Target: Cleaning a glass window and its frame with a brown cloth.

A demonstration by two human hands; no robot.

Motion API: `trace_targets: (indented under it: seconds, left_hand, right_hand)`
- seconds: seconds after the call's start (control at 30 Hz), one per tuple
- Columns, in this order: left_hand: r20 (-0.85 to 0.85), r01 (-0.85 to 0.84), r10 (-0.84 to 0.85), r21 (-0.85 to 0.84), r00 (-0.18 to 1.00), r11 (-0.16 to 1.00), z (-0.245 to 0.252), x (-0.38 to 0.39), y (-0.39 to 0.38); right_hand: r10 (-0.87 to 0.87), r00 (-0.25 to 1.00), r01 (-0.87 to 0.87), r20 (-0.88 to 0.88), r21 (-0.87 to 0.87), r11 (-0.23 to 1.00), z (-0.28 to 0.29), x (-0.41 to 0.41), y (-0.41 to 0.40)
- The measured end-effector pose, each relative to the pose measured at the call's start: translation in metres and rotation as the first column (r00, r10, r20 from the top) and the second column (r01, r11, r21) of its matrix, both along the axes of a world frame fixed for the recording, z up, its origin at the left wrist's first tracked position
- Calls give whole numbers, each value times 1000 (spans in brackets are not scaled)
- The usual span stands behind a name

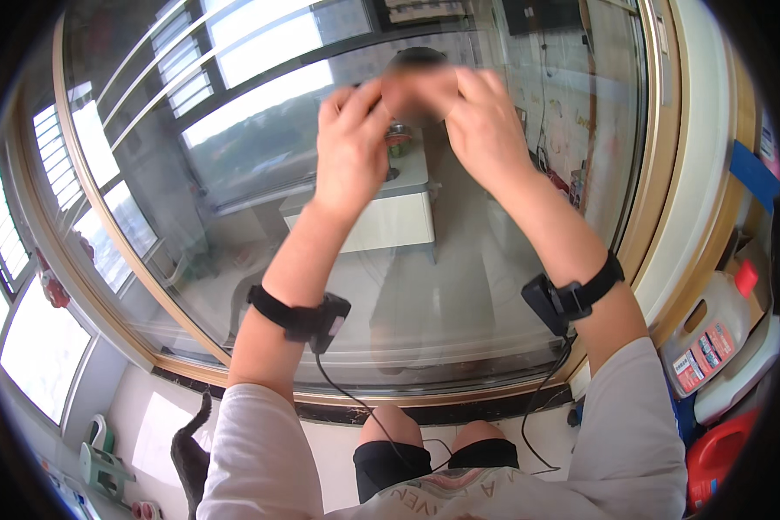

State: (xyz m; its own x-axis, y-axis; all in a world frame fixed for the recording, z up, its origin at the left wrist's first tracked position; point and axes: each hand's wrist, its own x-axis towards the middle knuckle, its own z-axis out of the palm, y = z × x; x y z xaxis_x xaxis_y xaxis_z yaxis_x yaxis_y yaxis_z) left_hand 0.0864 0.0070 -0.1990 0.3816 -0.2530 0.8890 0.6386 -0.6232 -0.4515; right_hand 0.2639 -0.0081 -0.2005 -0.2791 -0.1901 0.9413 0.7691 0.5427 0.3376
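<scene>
Both my arms reach up in front of a large glass sliding door (pixel 338 312) in a gold-coloured frame. My left hand (pixel 354 133) is raised at the upper middle, its fingers bent inward. My right hand (pixel 484 120) is level with it on the right, its fingers also bent towards the middle. The fingertips of both hands end in a blurred round patch, so whether they hold or touch anything is hidden. Each forearm wears a black strap with a small black device, the left one (pixel 328 322) and the right one (pixel 549 302), with thin cables hanging down.
A dark cat (pixel 188 452) stands on the floor at the lower left, near a green plastic stool (pixel 101 465). Detergent bottles, one whitish with a red cap (pixel 705 331) and one red (pixel 718 455), stand at the right. Reflections and a white cabinet (pixel 390 227) show in the glass.
</scene>
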Motion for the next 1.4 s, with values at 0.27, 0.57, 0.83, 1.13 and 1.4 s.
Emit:
trace_targets:
  seconds: [0.27,0.57,0.83,1.13,1.4]
  left_hand:
    - [-435,62,-264,-426,861,903,-133,-7,-15]
    - [-68,40,-27,202,997,979,75,86,-7]
    - [-346,102,-168,-202,923,974,-98,87,-7]
    - [-458,59,-95,-91,884,994,-46,113,-26]
    - [-238,184,-159,89,958,979,19,188,-2]
  right_hand:
    - [26,966,105,257,-481,870,-147,46,-44]
    - [-182,982,189,-57,174,966,65,84,-10]
    - [-163,987,156,-11,-231,960,-124,107,-35]
    - [-219,976,218,13,-173,960,-84,142,-58]
    - [-285,941,305,-180,91,948,-8,183,-22]
